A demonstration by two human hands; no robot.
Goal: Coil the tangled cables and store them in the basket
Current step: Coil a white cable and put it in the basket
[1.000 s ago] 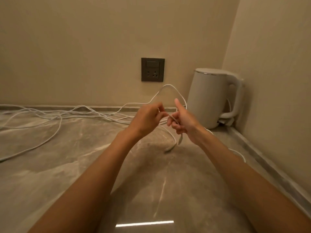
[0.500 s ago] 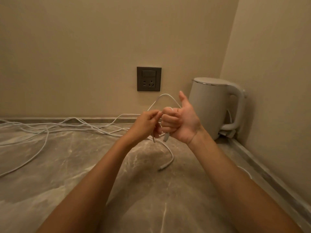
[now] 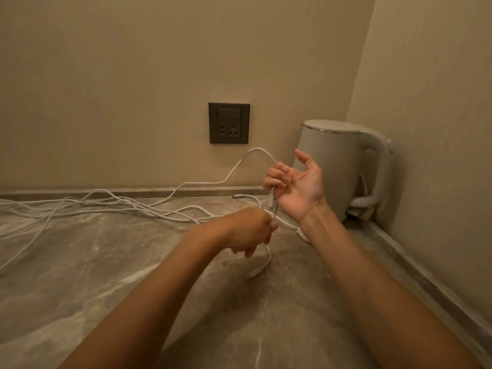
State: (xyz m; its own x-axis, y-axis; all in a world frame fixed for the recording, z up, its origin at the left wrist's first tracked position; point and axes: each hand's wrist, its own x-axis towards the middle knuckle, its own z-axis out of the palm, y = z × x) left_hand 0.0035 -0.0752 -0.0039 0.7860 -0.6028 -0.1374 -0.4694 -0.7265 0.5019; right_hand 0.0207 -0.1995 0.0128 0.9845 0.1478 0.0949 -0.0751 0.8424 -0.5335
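Thin white cables [image 3: 111,206] lie tangled across the marble counter, running off to the left. One strand arches up from the tangle into my right hand [image 3: 295,186], which is raised palm toward me, its fingers curled round the cable with a connector hanging below them. My left hand [image 3: 247,230] sits just below and pinches the same cable between fingertips. A loose end with a plug [image 3: 254,272] trails down onto the counter under my left hand. No basket is in view.
A white electric kettle [image 3: 343,166] stands in the back right corner, close behind my right hand. A dark wall socket [image 3: 229,123] is on the back wall. The marble counter [image 3: 106,275] meets walls at the back and right.
My right hand has turned palm toward me with the thumb spread away. My left hand has dropped lower, drawing the cable down from the right hand.
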